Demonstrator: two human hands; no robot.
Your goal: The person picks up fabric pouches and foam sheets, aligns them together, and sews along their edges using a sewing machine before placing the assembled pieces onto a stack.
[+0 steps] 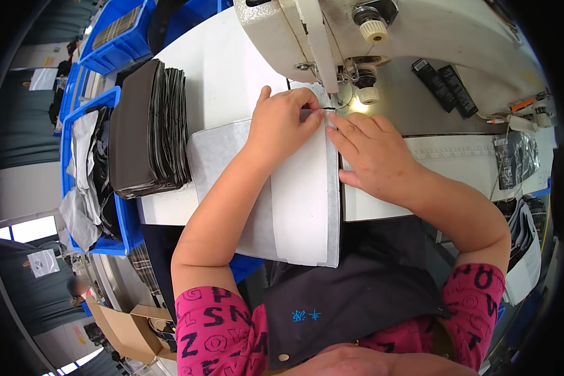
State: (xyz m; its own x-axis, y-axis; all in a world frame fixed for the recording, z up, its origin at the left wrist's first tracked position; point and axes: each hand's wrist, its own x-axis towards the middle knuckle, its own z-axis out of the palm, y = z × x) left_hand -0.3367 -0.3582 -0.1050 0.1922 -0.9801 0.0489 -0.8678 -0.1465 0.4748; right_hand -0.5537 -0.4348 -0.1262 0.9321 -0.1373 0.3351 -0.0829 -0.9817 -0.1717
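A light grey fabric panel (232, 156) with a white strip (299, 200) along its right side lies on the sewing table, its near end hanging past the table edge. Its upper right corner reaches the needle area of a sewing machine (332, 94). There my left hand (285, 122) has thumb and index finger closed on the panel's top edge. My right hand (376, 153) rests beside the right edge, fingers stretched out and fingertips touching that corner close to the needle. Whatever lies under both palms is hidden.
A tall stack of dark folded fabric pieces (141, 131) stands left of the panel. Beyond it are blue bins (120, 216) holding scraps. Two small black packets (445, 88) lie under the machine arm. A clear plastic bag (517, 160) sits at the right table edge.
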